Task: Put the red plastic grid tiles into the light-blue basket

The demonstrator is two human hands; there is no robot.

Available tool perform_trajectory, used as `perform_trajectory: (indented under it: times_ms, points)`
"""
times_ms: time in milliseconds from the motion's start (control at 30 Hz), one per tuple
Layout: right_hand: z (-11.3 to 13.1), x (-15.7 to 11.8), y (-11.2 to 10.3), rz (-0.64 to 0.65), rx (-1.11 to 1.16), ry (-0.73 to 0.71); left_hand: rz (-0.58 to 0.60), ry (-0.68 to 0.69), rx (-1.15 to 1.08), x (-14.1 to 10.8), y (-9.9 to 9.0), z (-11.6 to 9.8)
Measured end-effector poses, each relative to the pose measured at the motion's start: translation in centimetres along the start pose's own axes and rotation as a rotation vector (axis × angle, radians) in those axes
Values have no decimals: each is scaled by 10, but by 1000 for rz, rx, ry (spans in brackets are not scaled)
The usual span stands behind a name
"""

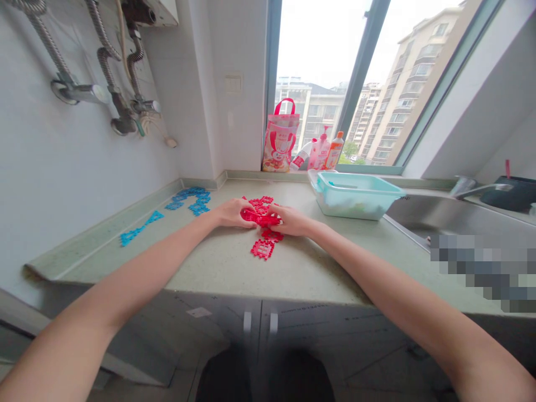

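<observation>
At twelve o'clock on the pale green table [226, 268], your left hand [235, 214] and right hand [292, 220] are gripping bright red, notch-edged plastic pieces [262, 218]. A window [320, 67] is glowing at one o'clock.

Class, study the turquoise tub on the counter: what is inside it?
Through the wall of the turquoise tub, blurred greenish and pale shapes show low down. The wall hides their outlines, so I cannot name them.
</observation>
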State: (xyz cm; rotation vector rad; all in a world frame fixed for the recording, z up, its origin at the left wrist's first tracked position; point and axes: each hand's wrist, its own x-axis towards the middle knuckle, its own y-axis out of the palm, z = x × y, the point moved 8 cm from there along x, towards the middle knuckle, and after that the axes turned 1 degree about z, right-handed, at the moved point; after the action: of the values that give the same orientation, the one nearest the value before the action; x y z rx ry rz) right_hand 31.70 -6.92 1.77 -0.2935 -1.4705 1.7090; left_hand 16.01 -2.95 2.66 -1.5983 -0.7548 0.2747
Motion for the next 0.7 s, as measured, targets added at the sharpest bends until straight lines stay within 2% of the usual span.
perform_trajectory:
  times_ms: [267, 433, 700]
  points:
    - [0, 0, 0, -5, 7, -9, 2, 108, 194, 7, 11, -14]
    - [-8, 2, -1, -48, 30, -38, 32, 104, 173, 5, 13, -14]
    - [-4, 4, 0, 23, 55, -103, 37, 122, 183, 6, 13, -16]
